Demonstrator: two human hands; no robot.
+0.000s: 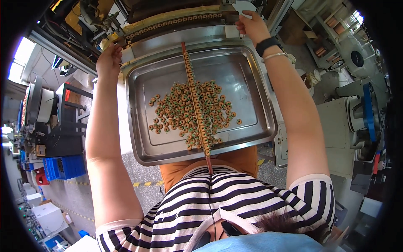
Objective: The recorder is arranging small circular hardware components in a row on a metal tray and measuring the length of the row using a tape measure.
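A long narrow strip (174, 24) set with a row of small ring-shaped coils lies across the machine's front. At its left end is my left hand (109, 61), fingers curled together. My right hand (253, 28) is closed at the right end, thumb and fingers pinched. The exact grip points are small and partly hidden. Below, a metal tray (140, 145) holds a heap of loose copper-brown ring coils (178, 101) with green parts. A second strip (194, 94) filled with ring coils rests lengthwise over the heap, its near end sticking out over the tray's near edge.
The machine (94, 21) stands along the far side, with metal frame posts beside both hands. The tray's near edge lies over my lap. Blue crates (63, 168) are on the left floor; a grey cabinet (331, 126) stands at the right.
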